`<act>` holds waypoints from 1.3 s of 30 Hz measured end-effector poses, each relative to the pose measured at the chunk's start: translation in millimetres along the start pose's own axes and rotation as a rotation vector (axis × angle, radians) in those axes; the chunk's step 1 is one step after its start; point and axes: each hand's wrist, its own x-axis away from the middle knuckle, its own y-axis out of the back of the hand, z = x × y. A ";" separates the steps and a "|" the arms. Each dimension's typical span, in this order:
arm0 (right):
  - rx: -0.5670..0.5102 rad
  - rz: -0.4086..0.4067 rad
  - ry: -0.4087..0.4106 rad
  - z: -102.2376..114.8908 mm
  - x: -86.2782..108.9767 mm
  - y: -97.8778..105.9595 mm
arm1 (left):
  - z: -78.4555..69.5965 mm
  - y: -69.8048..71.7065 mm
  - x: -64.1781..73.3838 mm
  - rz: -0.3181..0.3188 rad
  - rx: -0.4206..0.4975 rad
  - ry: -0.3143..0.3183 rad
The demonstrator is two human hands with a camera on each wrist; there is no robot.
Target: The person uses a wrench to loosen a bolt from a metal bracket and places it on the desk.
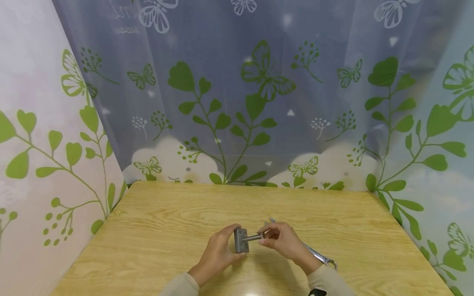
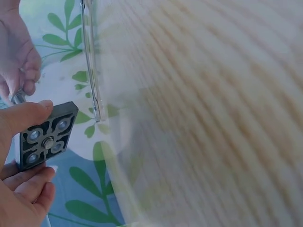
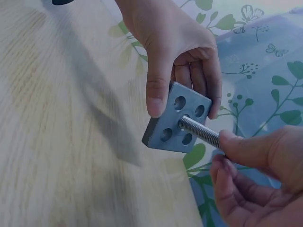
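A square grey metal plate (image 1: pixel 240 242) stands on edge above the table, gripped at its edges by my left hand (image 1: pixel 217 250). In the right wrist view, several round holes surround the centre of the plate (image 3: pixel 177 137), where a threaded bolt (image 3: pixel 202 133) sticks out. My right hand (image 1: pixel 286 243) pinches the outer end of that bolt between thumb and fingers; the fingers hide its tip. From the left wrist view, the plate's other face (image 2: pixel 47 135) has dark recesses and the bolt's round end showing at the centre.
A shiny combination wrench (image 1: pixel 321 257) lies on the wood-grain table (image 1: pixel 166 218), partly hidden behind my right hand and forearm. Curtains (image 1: pixel 222 135) with green leaves and butterflies hang behind the table and along both sides.
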 end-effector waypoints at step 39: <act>-0.122 0.001 -0.195 0.8 2.0 -7.0 | 0.4 -1.8 -1.1 -0.001 0.054 -0.001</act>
